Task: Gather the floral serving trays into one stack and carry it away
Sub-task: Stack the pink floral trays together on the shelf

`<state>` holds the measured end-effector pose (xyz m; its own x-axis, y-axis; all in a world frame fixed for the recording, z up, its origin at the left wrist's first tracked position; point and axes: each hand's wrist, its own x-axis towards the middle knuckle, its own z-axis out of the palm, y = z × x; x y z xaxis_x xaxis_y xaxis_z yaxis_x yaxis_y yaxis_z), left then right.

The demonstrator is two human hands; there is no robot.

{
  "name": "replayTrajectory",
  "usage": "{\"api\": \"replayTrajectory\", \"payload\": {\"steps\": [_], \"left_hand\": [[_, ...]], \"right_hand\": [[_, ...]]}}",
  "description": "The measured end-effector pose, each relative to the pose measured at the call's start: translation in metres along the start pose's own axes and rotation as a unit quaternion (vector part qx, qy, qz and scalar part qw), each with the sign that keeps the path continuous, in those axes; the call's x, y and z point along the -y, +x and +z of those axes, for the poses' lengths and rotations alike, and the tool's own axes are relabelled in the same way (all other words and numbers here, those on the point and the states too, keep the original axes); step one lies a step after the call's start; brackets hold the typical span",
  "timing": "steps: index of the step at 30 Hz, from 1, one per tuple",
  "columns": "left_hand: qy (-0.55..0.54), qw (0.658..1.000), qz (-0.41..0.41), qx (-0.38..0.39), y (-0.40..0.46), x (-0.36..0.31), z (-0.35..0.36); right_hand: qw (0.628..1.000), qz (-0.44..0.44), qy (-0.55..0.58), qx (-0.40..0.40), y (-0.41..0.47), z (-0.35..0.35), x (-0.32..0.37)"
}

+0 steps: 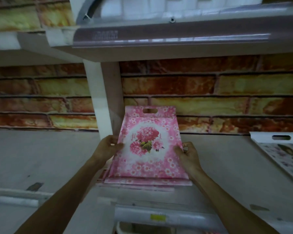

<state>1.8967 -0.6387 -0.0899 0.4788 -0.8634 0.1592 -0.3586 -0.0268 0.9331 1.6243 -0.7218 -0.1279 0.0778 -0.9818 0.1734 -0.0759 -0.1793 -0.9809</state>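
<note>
Pink floral tray [148,146] tilted on stack [147,182] — both hands [107,146] grip edges

The top pink floral tray [149,146] has a red flower bouquet printed at its centre and a slot handle at its far end. It is tilted, far end raised, its near end resting on more pink trays [147,182] stacked flat on the shelf. Another, paler floral tray [281,149] lies well apart on the right.

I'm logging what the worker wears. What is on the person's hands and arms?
Nothing that shows: the left hand and right hand are bare, without gloves, and both forearms are uncovered to the frame's edge. No sleeve, watch or ring is visible, though the picture is dim.
</note>
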Motion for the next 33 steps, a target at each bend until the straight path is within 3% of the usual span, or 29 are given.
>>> {"api": "replayTrajectory", "payload": {"steps": [15,24,33], "left_hand": [[0.03,0.998,-0.063,-0.006,0.016,0.043,-0.012],[0.146,0.988,-0.042,0.008,0.013,0.054,-0.011],[0.237,0.971,0.023,0.028,0.008,0.055,-0.009]], "right_hand": [[0.977,0.003,-0.213,0.009,-0.006,0.022,-0.01],[0.954,-0.005,-0.3,0.002,-0.011,0.035,-0.017],[0.956,0.0,-0.293,-0.01,-0.014,0.037,-0.019]]}}
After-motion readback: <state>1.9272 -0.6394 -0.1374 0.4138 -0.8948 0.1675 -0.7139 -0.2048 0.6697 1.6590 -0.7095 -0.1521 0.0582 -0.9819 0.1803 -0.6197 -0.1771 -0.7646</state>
